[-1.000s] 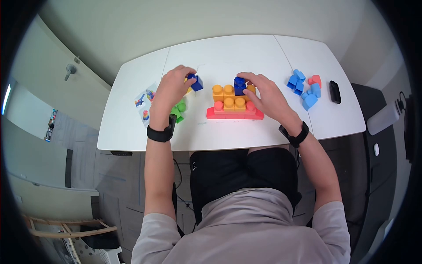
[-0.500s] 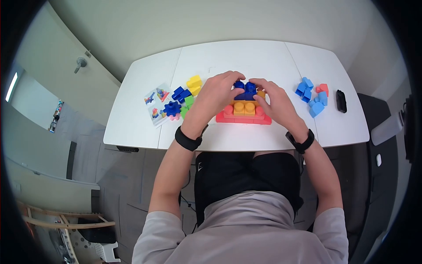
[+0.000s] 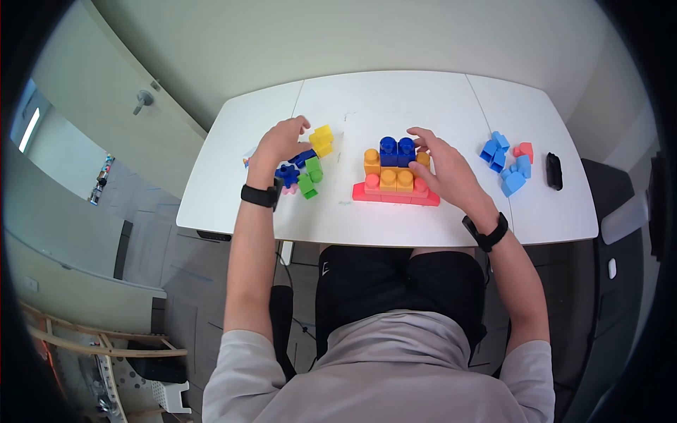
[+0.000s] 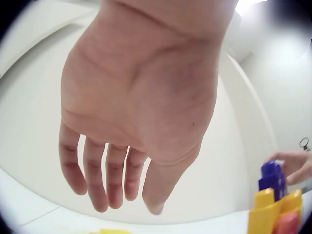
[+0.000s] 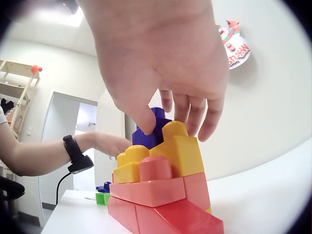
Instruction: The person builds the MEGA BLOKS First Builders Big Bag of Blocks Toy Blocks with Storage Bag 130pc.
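Two dark blue bricks stand side by side on top of a stack of yellow bricks and a red base in the head view. At the stack's right end is my right hand, thumb in front and fingers behind, spread loosely around the top. In the right wrist view its thumb overlaps a dark blue brick. My left hand hovers empty over the loose bricks on the left, fingers relaxed and apart. Beneath and beside it lie a dark blue brick and yellow bricks.
Green bricks, a dark blue gear-shaped piece and a pink piece lie left of the stack. Light blue bricks, a red brick and a black case are on the right. The white table ends near my lap.
My left hand brought a dark blue brick to the stack, where it now stands beside the first one. That hand then let go and moved back left; my right hand stayed at the stack.
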`<state>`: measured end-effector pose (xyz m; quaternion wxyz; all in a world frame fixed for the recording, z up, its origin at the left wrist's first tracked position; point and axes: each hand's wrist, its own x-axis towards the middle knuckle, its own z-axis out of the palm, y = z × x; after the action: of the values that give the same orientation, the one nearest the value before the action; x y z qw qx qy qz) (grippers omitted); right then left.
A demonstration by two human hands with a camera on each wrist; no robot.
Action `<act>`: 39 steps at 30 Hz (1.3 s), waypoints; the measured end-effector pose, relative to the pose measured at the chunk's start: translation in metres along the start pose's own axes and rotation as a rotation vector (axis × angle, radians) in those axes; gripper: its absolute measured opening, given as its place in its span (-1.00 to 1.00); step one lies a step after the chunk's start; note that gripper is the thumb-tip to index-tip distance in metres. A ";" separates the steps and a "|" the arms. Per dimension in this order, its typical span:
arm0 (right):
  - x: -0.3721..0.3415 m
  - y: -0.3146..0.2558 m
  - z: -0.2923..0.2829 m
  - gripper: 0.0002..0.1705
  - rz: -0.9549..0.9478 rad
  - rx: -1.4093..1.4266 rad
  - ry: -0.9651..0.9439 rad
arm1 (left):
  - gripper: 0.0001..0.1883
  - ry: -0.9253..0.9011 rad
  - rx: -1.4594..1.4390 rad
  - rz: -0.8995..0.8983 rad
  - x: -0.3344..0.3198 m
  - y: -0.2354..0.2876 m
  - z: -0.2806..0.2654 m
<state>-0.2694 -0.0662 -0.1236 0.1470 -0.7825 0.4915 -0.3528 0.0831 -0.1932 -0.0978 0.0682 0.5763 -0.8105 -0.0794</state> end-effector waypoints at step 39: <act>0.006 -0.003 -0.038 -0.45 -0.094 -0.023 0.196 | -0.29 0.134 0.000 0.241 -0.024 0.052 -0.050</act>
<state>-0.2924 -0.0658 -0.0929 0.0727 -0.7682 0.4701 -0.4286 0.0532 -0.1559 -0.0386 0.1310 0.4789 -0.8675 -0.0320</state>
